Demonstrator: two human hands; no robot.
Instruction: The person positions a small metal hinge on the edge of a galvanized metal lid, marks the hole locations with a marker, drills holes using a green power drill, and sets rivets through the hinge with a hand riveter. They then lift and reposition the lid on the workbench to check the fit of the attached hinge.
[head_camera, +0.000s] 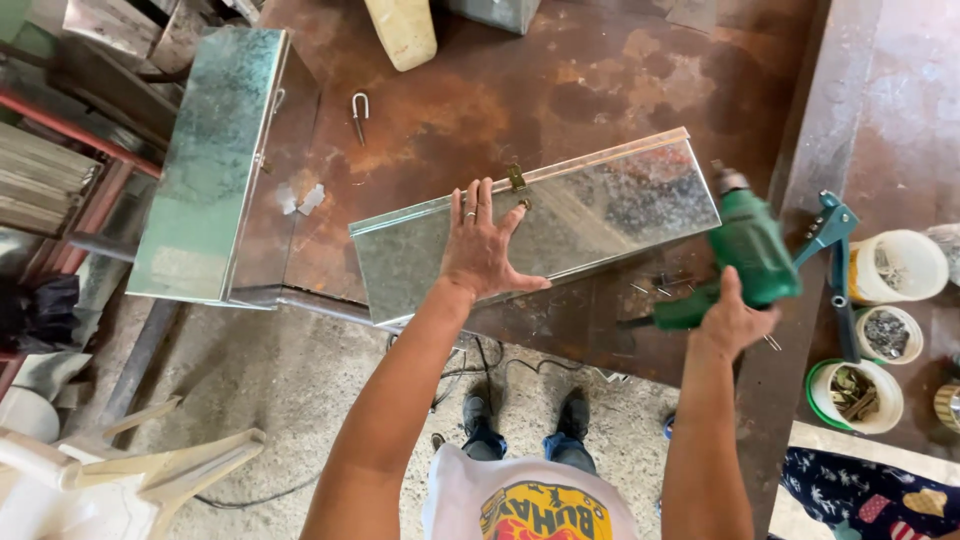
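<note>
Near the rusty steel workbench's (600, 60) front edge, the left hand (483, 245) lies splayed flat on the long galvanised sheet-metal box (600, 215), whose right end meets the green power drill (748, 250) clenched in the right hand (735, 322).

A long galvanised sheet-metal box (600, 215) lies on the rusty worktop (560, 70), set at a slant with its right end farther away than its left. Its broad, mottled grey face points up and toward the near edge, and a small brass hasp (516, 178) sits on its far top edge. The left hand (485, 245) presses flat on that face, just below the hasp. At the box's right end, the right hand (735, 320) grips a green power drill (745, 255), its chuck pointing away.
</note>
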